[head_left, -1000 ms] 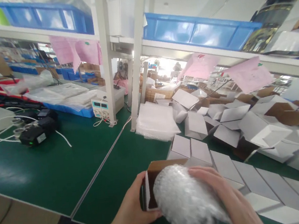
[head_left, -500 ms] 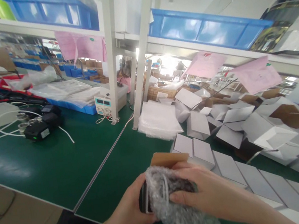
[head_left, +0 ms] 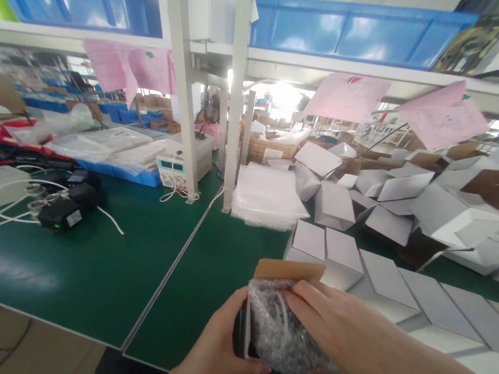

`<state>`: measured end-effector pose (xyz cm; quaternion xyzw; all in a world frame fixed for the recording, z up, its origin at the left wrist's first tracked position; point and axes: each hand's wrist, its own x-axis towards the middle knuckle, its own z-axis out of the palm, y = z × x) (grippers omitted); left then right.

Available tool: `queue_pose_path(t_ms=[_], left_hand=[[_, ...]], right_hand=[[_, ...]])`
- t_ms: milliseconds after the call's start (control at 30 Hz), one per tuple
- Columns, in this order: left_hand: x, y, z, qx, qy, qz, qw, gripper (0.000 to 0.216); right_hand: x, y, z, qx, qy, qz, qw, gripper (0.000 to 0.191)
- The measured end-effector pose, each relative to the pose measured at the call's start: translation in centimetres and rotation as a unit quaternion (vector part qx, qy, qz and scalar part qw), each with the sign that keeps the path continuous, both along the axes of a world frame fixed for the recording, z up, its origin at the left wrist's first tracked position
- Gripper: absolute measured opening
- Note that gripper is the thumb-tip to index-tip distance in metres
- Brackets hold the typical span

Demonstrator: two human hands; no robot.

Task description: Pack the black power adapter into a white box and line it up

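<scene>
My left hand [head_left: 217, 357] grips the side of a small open cardboard box [head_left: 288, 269], white outside and brown inside, above the near edge of the green table [head_left: 104, 273]. My right hand [head_left: 346, 333] presses a bubble-wrapped bundle [head_left: 280, 333] into the box's open end. A dark item with a white cable shows through the wrap. About half the bundle still sticks out of the box.
A row of flat white boxes [head_left: 381, 280] lies just right of my hands, and a heap of folded white boxes [head_left: 440, 205] beyond it. A stack of clear bags [head_left: 267, 197] sits by the shelf post [head_left: 228, 91]. Black adapters with white cables [head_left: 63, 205] and a power supply [head_left: 173, 166] are left.
The bundle has gone deeper into the box, with my right hand shifting from its side to its end. The view has tilted slightly.
</scene>
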<state>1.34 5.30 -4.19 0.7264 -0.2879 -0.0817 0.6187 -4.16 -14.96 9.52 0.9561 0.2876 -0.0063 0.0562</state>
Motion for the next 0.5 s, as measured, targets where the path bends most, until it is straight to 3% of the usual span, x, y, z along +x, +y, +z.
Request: queue_pose_path(t_ms=[133,200,300,400,500], left_hand=[[0.0,0.0,-0.5,0.015,-0.008,0.013,1.0,0.098],[0.0,0.0,-0.5,0.01,-0.011,0.005,1.0,0.097],[0.1,0.1,-0.3,0.008,-0.018,0.005,1.0,0.092],[0.2,0.3,-0.3,0.022,-0.022,0.007,1.0,0.092],[0.4,0.4,-0.6,0.03,-0.029,0.008,0.999,0.096]], right_hand=[[0.8,0.2,1.7,0.051,0.132,-0.051,0.989,0.049],[0.9,0.3,2.2,0.054,0.151,-0.065,0.985,0.048],[0.5,0.1,1.7,0.009,0.069,-0.05,0.996,0.059],[-0.1,-0.5,0.4,-0.019,-0.056,0.025,0.998,0.038],[-0.2,-0.8,-0.4,-0.071,-0.082,0.093,0.99,0.02]])
